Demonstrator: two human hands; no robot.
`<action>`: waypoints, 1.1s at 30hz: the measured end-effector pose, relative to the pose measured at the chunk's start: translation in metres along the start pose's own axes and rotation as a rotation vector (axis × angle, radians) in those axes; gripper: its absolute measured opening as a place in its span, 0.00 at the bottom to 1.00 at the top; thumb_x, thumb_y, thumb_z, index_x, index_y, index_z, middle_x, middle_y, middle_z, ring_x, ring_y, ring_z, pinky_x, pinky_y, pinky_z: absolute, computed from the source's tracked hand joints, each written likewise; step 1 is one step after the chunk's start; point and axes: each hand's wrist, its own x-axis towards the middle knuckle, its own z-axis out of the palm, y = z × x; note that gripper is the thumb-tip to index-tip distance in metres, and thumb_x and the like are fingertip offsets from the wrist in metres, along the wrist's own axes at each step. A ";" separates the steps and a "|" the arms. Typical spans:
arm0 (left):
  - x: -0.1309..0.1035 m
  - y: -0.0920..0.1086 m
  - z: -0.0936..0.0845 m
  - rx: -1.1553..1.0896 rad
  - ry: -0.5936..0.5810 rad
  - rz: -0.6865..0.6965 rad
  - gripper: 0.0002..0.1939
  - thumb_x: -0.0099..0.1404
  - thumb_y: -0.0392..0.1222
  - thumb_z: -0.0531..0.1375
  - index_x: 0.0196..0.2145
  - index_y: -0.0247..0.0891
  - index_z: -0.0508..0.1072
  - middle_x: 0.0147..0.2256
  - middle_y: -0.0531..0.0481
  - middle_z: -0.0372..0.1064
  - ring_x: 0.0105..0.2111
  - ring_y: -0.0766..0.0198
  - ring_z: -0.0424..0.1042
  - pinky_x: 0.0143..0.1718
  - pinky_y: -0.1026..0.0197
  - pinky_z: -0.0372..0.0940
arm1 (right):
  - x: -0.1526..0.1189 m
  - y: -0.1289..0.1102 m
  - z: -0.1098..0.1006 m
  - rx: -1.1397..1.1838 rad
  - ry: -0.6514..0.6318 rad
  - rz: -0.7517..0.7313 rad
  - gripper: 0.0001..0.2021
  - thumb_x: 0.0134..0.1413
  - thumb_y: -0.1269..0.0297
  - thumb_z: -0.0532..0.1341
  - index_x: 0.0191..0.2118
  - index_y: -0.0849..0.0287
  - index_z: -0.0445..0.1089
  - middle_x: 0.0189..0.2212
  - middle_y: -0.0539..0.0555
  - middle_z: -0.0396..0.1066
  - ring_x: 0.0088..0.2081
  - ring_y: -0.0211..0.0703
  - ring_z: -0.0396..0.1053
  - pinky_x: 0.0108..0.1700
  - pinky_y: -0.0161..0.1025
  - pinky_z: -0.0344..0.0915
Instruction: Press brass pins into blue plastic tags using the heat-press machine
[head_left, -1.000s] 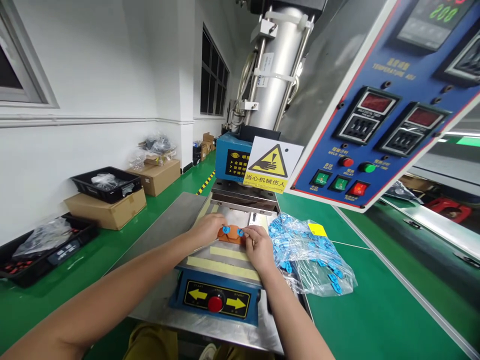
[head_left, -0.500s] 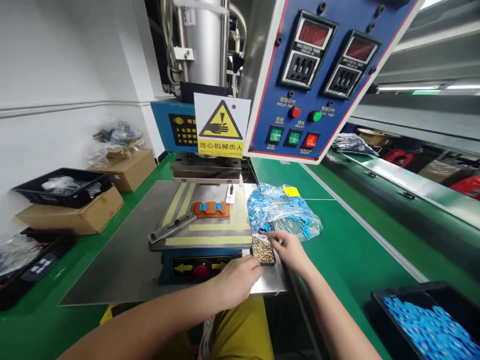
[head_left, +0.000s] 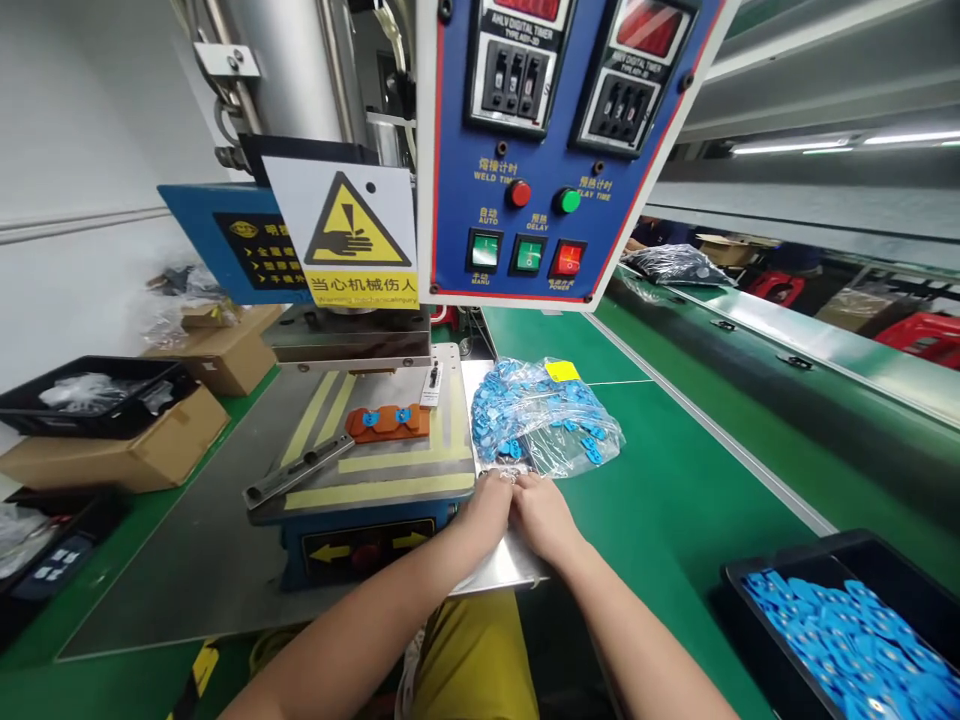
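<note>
My left hand (head_left: 491,508) and my right hand (head_left: 541,512) are side by side, fingertips together at the near edge of a bag of blue plastic parts (head_left: 525,405). Both have their fingers closed; what they pinch is too small or hidden to name. The tray of small brass pieces is covered by my hands. To the left, an orange-brown fixture (head_left: 388,423) with two blue parts on it lies on the press plate (head_left: 375,485), beside a metal bar (head_left: 298,472) lying at a slant.
A blue control panel (head_left: 536,215) and a warning sign (head_left: 349,230) hang over the work area. A black bin (head_left: 739,590) of blue parts stands at the lower right. Cardboard boxes (head_left: 180,425) and a black tray (head_left: 90,400) are at the left.
My left hand has moved up and forward to meet my right hand over the brass-piece tray, hiding it. The view has shifted, so the machine appears further left and closer.
</note>
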 end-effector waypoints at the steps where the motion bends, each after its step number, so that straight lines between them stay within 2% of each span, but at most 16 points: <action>1: 0.000 -0.003 0.003 -0.021 0.009 0.005 0.19 0.63 0.24 0.44 0.41 0.32 0.73 0.44 0.38 0.68 0.42 0.54 0.70 0.42 0.56 0.65 | -0.001 0.000 0.002 0.013 0.007 -0.002 0.10 0.58 0.71 0.56 0.32 0.60 0.74 0.33 0.58 0.73 0.37 0.48 0.68 0.39 0.41 0.58; 5: -0.003 -0.010 0.008 -0.047 0.020 0.022 0.17 0.64 0.27 0.45 0.43 0.34 0.70 0.45 0.40 0.66 0.42 0.54 0.70 0.38 0.57 0.66 | -0.003 0.004 0.008 0.043 0.022 0.011 0.10 0.57 0.73 0.55 0.31 0.59 0.74 0.32 0.57 0.73 0.36 0.45 0.68 0.39 0.39 0.58; 10: -0.011 -0.003 0.000 0.002 0.000 0.042 0.18 0.63 0.25 0.44 0.44 0.35 0.67 0.46 0.40 0.65 0.45 0.54 0.68 0.40 0.57 0.67 | -0.004 0.009 0.009 0.066 0.048 0.032 0.09 0.58 0.72 0.56 0.31 0.59 0.73 0.30 0.56 0.71 0.35 0.43 0.67 0.37 0.37 0.57; 15: -0.043 -0.006 0.009 -0.021 0.116 0.165 0.19 0.63 0.23 0.44 0.45 0.35 0.67 0.43 0.40 0.67 0.43 0.56 0.68 0.45 0.55 0.65 | -0.005 0.010 0.006 0.123 0.029 0.028 0.08 0.56 0.72 0.57 0.32 0.59 0.74 0.32 0.55 0.71 0.36 0.43 0.67 0.38 0.36 0.58; 18: -0.069 -0.023 0.016 -0.218 0.210 0.274 0.14 0.68 0.30 0.45 0.37 0.37 0.69 0.37 0.42 0.68 0.37 0.59 0.69 0.40 0.58 0.65 | -0.005 0.009 0.006 0.143 0.013 -0.001 0.07 0.56 0.69 0.59 0.34 0.59 0.75 0.33 0.55 0.72 0.39 0.45 0.67 0.39 0.37 0.58; 21: -0.090 -0.041 0.009 -0.494 0.312 0.306 0.12 0.69 0.36 0.48 0.33 0.39 0.70 0.33 0.46 0.68 0.34 0.62 0.69 0.37 0.61 0.64 | -0.002 0.006 0.010 0.133 0.017 -0.021 0.09 0.58 0.69 0.57 0.32 0.58 0.75 0.32 0.55 0.72 0.38 0.45 0.68 0.39 0.37 0.58; 23: -0.101 -0.052 -0.003 -0.663 0.354 0.253 0.11 0.68 0.38 0.51 0.31 0.39 0.71 0.31 0.48 0.69 0.31 0.63 0.69 0.34 0.63 0.64 | 0.000 0.005 0.013 0.133 0.025 -0.017 0.10 0.59 0.70 0.56 0.31 0.58 0.75 0.32 0.55 0.71 0.36 0.44 0.68 0.38 0.37 0.58; 25: -0.107 -0.062 -0.017 -0.852 0.380 0.145 0.10 0.66 0.41 0.54 0.30 0.38 0.72 0.27 0.50 0.68 0.27 0.65 0.68 0.31 0.64 0.63 | 0.001 0.003 0.013 0.131 0.025 -0.021 0.11 0.59 0.69 0.56 0.31 0.58 0.75 0.32 0.55 0.71 0.36 0.43 0.68 0.37 0.36 0.58; 28: -0.112 -0.074 -0.036 -1.146 0.467 0.005 0.12 0.62 0.49 0.60 0.32 0.37 0.74 0.24 0.51 0.69 0.25 0.66 0.68 0.29 0.64 0.64 | 0.001 0.002 0.011 0.132 0.014 -0.016 0.11 0.59 0.70 0.55 0.31 0.58 0.74 0.32 0.55 0.70 0.35 0.43 0.68 0.36 0.36 0.58; 33: -0.115 -0.087 -0.053 -1.458 0.629 -0.106 0.20 0.52 0.54 0.68 0.34 0.35 0.77 0.28 0.47 0.73 0.28 0.66 0.69 0.32 0.64 0.66 | 0.000 0.002 0.009 0.183 -0.010 0.013 0.11 0.60 0.69 0.54 0.33 0.58 0.74 0.34 0.55 0.70 0.37 0.43 0.69 0.37 0.36 0.59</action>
